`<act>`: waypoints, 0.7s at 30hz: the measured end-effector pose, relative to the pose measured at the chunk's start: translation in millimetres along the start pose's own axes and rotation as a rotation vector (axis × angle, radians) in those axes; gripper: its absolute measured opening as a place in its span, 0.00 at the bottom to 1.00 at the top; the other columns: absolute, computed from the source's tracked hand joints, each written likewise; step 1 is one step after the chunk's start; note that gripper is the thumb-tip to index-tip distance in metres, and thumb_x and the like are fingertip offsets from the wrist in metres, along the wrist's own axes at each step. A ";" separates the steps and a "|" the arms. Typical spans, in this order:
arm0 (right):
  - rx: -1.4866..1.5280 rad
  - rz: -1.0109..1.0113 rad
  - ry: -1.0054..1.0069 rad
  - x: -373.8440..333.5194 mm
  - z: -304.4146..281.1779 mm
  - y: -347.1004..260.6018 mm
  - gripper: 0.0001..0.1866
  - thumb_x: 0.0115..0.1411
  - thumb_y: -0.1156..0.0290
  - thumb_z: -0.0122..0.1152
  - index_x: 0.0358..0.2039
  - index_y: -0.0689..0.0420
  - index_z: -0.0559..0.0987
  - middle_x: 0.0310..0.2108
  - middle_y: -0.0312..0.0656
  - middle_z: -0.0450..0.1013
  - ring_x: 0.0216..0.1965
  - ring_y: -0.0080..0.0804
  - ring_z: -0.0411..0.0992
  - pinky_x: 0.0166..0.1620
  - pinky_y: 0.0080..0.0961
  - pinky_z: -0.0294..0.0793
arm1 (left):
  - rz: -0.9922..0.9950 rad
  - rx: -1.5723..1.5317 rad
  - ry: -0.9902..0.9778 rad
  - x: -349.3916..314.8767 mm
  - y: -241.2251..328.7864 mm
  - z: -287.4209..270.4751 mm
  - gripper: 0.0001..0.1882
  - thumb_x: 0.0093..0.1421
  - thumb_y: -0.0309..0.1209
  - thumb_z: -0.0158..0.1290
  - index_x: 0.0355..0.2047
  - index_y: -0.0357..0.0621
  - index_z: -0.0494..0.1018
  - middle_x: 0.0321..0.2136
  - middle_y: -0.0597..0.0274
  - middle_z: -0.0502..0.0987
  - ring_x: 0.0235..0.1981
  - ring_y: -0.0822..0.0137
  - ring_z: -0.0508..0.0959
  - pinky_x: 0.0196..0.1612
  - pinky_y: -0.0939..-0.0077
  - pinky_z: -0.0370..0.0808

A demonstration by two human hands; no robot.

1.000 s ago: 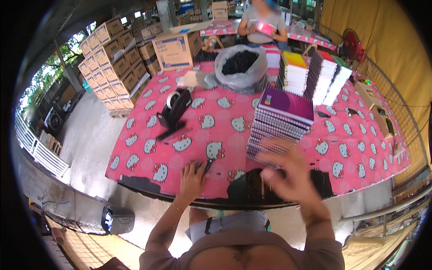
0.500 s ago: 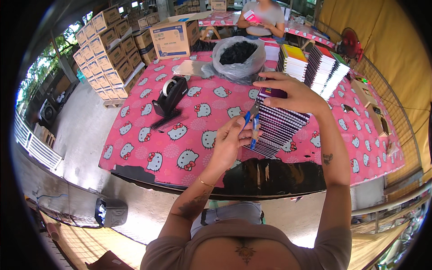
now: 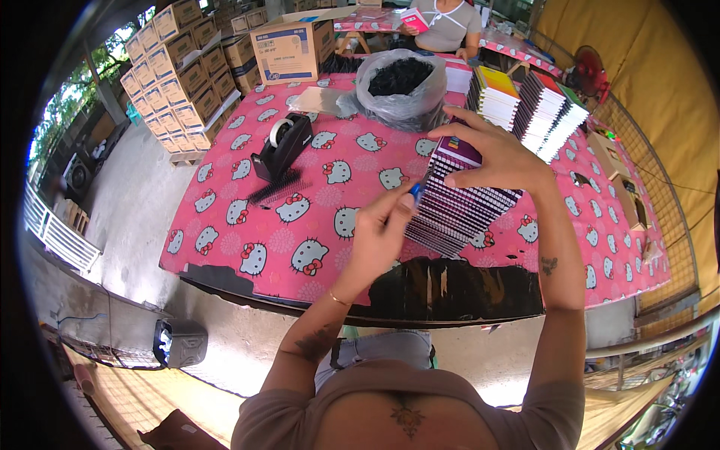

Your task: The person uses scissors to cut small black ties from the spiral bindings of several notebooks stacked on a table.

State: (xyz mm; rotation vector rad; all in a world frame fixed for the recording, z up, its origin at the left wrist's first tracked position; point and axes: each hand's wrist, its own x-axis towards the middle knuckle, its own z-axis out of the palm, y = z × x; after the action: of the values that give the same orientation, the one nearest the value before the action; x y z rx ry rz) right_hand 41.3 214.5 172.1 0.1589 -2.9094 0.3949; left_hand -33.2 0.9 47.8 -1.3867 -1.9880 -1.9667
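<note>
My left hand is closed around the blue handles of pliers, mostly hidden by my fingers. The tool's metal end meets the bound edge of the top purple notebook. Beneath that lies a stack of notebooks, their dark wire-bound spines facing me in rows. My right hand arches over the top notebook, thumb at the near side and fingers at the far side, gripping it. Close to the left hand, loose black binding coils lie beside a black tape dispenser.
A clear bag of black scraps stands behind the stack. More notebook stacks are at the back right. An open carton sits at the far left table edge, with piled boxes beyond. A person holds a pink booklet across the table.
My left hand has turned and closed further around the pliers, so less of the blue handles shows. The right hand stays at the top notebook. The person opposite has lowered one hand.
</note>
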 end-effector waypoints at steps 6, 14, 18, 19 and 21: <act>-0.012 0.033 -0.037 2.3 -1.4 -1.2 0.33 0.47 0.55 0.68 0.56 0.44 0.71 0.66 0.51 0.53 0.64 0.52 0.57 0.63 0.39 0.59 | -0.439 -0.797 -0.053 -5.9 -11.0 10.0 0.22 0.69 0.40 0.41 0.51 0.32 0.68 0.40 0.45 0.78 0.40 0.55 0.82 0.42 0.65 0.80; -0.025 0.028 -0.032 3.3 0.1 -1.3 0.31 0.48 0.58 0.67 0.55 0.44 0.72 0.66 0.51 0.54 0.64 0.52 0.58 0.62 0.39 0.59 | -0.471 -0.730 -0.022 -5.0 -6.7 13.9 0.20 0.70 0.39 0.41 0.50 0.34 0.69 0.40 0.48 0.77 0.33 0.58 0.82 0.40 0.64 0.80; -0.018 0.031 -0.033 1.9 0.2 0.1 0.32 0.48 0.56 0.66 0.55 0.43 0.71 0.66 0.50 0.54 0.63 0.53 0.58 0.62 0.40 0.59 | 0.142 0.318 0.126 -7.6 6.3 17.4 0.21 0.69 0.40 0.43 0.51 0.34 0.69 0.38 0.50 0.78 0.32 0.60 0.81 0.43 0.65 0.78; -0.018 0.032 -0.028 1.7 0.4 1.3 0.32 0.48 0.54 0.66 0.55 0.43 0.71 0.66 0.49 0.54 0.63 0.53 0.59 0.62 0.41 0.59 | 0.126 0.304 0.117 -8.1 5.1 18.0 0.21 0.69 0.40 0.43 0.52 0.34 0.69 0.38 0.50 0.78 0.33 0.59 0.81 0.44 0.65 0.78; -0.020 0.027 -0.027 2.7 1.0 0.6 0.33 0.47 0.54 0.66 0.55 0.43 0.71 0.66 0.49 0.54 0.63 0.53 0.58 0.63 0.41 0.58 | -0.076 -0.070 0.075 -10.7 -1.9 17.5 0.21 0.69 0.39 0.43 0.52 0.33 0.69 0.38 0.50 0.78 0.35 0.58 0.82 0.45 0.65 0.77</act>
State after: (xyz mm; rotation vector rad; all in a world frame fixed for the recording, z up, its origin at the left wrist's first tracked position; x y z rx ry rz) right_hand 38.4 214.5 171.5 0.1226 -2.9444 0.3709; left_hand -18.3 9.5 36.6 -1.2477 -1.9862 -2.1069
